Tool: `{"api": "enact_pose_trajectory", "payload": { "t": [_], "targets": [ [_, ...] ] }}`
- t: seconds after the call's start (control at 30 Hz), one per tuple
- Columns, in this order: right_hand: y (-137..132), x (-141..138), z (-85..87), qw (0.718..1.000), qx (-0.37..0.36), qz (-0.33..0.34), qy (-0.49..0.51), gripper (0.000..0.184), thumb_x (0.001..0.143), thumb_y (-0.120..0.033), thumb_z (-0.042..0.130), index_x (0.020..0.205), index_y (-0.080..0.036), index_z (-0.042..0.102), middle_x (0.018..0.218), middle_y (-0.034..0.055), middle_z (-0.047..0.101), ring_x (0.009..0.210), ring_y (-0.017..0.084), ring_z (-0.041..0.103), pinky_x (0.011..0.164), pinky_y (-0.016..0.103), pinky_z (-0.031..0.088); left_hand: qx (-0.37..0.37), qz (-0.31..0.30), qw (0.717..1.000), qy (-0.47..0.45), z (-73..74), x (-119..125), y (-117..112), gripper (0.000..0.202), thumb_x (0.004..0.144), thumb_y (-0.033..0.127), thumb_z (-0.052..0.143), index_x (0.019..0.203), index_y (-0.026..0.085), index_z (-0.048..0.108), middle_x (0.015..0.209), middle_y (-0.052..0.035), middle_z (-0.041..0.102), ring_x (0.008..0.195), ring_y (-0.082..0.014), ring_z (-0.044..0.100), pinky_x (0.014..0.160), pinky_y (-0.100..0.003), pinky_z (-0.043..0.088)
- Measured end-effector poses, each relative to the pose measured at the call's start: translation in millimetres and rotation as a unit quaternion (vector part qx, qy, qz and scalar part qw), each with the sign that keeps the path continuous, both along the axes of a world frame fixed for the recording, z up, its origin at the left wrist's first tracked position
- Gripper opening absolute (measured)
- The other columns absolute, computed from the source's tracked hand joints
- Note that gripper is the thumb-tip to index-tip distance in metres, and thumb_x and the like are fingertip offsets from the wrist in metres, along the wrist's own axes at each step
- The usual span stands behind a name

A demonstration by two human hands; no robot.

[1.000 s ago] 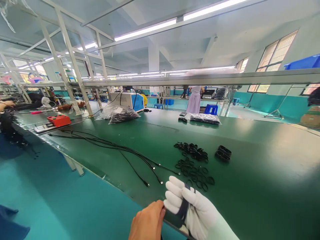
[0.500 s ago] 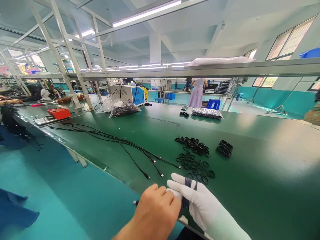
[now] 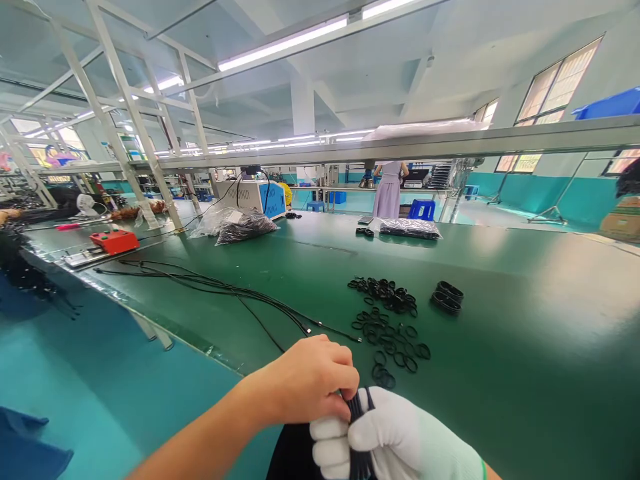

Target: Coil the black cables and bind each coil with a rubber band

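Observation:
My right hand (image 3: 390,433), in a white glove, closes around a bundle of black cable (image 3: 361,460) folded in several side-by-side strands. A thin black band shows near the gloved index finger. My bare left hand (image 3: 320,377) has its fingers curled at the top of that bundle, pinching the strands; its fingertips are partly hidden. Just beyond both hands lie loose black rubber rings (image 3: 393,337), some in a heap and some spread out. Left of them, several long black cables (image 3: 215,283) with metal plugs stretch along the green table; my left hand covers some of their ends.
Two black banded coils (image 3: 447,297) lie right of the rings. A red device (image 3: 114,242), a bag of black items (image 3: 245,225) and a blue-and-white machine (image 3: 260,197) stand on the table's left side. A shelf beam (image 3: 320,155) crosses overhead. A person (image 3: 389,190) stands beyond.
My gloved fingers, stretched out before, have curled around the cable bundle, and that hand has turned and come lower. My left hand has shifted up to the bundle's top.

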State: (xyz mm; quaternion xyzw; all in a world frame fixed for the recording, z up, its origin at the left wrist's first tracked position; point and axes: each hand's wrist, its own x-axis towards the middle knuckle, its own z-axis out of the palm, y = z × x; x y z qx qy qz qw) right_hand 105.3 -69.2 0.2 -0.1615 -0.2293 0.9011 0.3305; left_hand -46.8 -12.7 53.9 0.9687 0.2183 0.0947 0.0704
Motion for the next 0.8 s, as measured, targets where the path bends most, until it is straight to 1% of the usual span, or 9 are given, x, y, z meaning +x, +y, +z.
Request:
{"api": "enact_pose_trajectory", "payload": {
  "t": [0.13, 0.2, 0.3, 0.43, 0.57, 0.63, 0.7, 0.73, 0.8],
  "targets": [
    [0, -2, -1.6, 1.000, -0.008, 0.015, 0.010, 0.022, 0.064, -0.012, 0.069, 0.074, -0.013, 0.050, 0.064, -0.0036, 0.037, 0.055, 0.007, 0.036, 0.058, 0.023, 0.029, -0.029, -0.015, 0.996, -0.079, -1.8, -7, 9, 0.008, 0.077, 0.018, 0.069, 0.070, 0.021, 0.065, 0.080, 0.0028, 0.064, 0.077, -0.0119, 0.057, 0.081, -0.025, 0.041],
    [2, -1, -2.8, 0.998, -0.014, 0.015, 0.053, 0.028, 0.065, -0.013, 0.070, 0.067, -0.015, 0.043, 0.060, -0.0059, 0.031, 0.052, 0.005, 0.029, 0.055, 0.022, 0.023, -0.011, 0.028, 0.985, -0.172, -2.4, -15, 11, 0.011, 0.083, 0.014, 0.060, 0.077, 0.020, 0.066, 0.086, -0.0001, 0.064, 0.087, -0.0135, 0.057, 0.085, -0.027, 0.042],
    [5, -1, -6.8, 0.996, -0.008, 0.008, 0.091, 0.035, 0.065, -0.013, 0.071, 0.063, -0.017, 0.036, 0.059, -0.0068, 0.028, 0.053, 0.005, 0.024, 0.053, 0.021, 0.018, 0.025, 0.094, 0.962, -0.255, -8.3, -24, 6, 0.023, 0.090, 0.012, 0.045, 0.087, 0.020, 0.066, 0.085, -0.0025, 0.061, 0.079, -0.0118, 0.056, 0.069, -0.021, 0.047],
    [6, -2, -17.6, 0.999, 0.022, 0.006, 0.040, 0.020, 0.068, -0.017, 0.068, 0.074, -0.011, 0.050, 0.067, -0.0012, 0.039, 0.060, 0.009, 0.039, 0.061, 0.024, 0.028, 0.102, 0.022, 0.983, -0.151, -16.6, -17, -7, 0.027, 0.089, 0.009, 0.042, 0.082, 0.019, 0.066, 0.083, -0.0037, 0.060, 0.070, -0.0119, 0.052, 0.062, -0.021, 0.044],
    [3, -2, -27.7, 0.999, 0.016, 0.022, 0.036, 0.021, 0.070, -0.019, 0.068, 0.083, -0.009, 0.055, 0.068, -0.0010, 0.039, 0.062, 0.010, 0.040, 0.066, 0.027, 0.031, 0.104, -0.014, 0.994, 0.007, -3.6, -2, -7, 0.020, 0.084, 0.014, 0.055, 0.065, 0.018, 0.060, 0.074, 0.0000, 0.059, 0.063, -0.0119, 0.050, 0.054, -0.022, 0.039],
    [2, 0, -31.7, 0.998, -0.008, 0.026, 0.051, 0.022, 0.069, -0.020, 0.070, 0.082, -0.012, 0.053, 0.066, -0.0033, 0.036, 0.059, 0.009, 0.035, 0.064, 0.025, 0.031, 0.026, 0.002, 0.999, 0.041, 5.0, 1, 0, 0.017, 0.080, 0.014, 0.062, 0.063, 0.019, 0.061, 0.066, 0.0034, 0.056, 0.059, -0.0105, 0.050, 0.051, -0.020, 0.036],
    [0, 3, -36.1, 0.997, -0.034, 0.035, 0.053, 0.025, 0.068, -0.023, 0.073, 0.080, -0.015, 0.052, 0.066, -0.0042, 0.035, 0.059, 0.009, 0.033, 0.065, 0.025, 0.032, -0.126, 0.020, 0.992, 0.021, 7.0, 2, 8, 0.014, 0.076, 0.014, 0.065, 0.064, 0.020, 0.063, 0.064, 0.0055, 0.056, 0.058, -0.0090, 0.052, 0.051, -0.018, 0.035],
    [-1, 5, -38.7, 0.997, -0.044, 0.042, 0.054, 0.028, 0.066, -0.024, 0.075, 0.078, -0.016, 0.050, 0.066, -0.0045, 0.035, 0.059, 0.009, 0.034, 0.066, 0.025, 0.033, -0.220, 0.031, 0.975, -0.004, 4.4, 1, 11, 0.011, 0.075, 0.015, 0.066, 0.065, 0.020, 0.064, 0.064, 0.0058, 0.057, 0.058, -0.0087, 0.052, 0.052, -0.017, 0.036],
    [-2, 7, -43.6, 0.996, -0.050, 0.040, 0.058, 0.032, 0.064, -0.024, 0.077, 0.077, -0.017, 0.049, 0.066, -0.0048, 0.036, 0.060, 0.009, 0.036, 0.068, 0.025, 0.034, -0.401, 0.063, 0.911, -0.068, -7.1, -1, 14, 0.005, 0.073, 0.019, 0.065, 0.069, 0.020, 0.064, 0.062, 0.0055, 0.058, 0.056, -0.0089, 0.052, 0.051, -0.017, 0.038]
  ]
}}
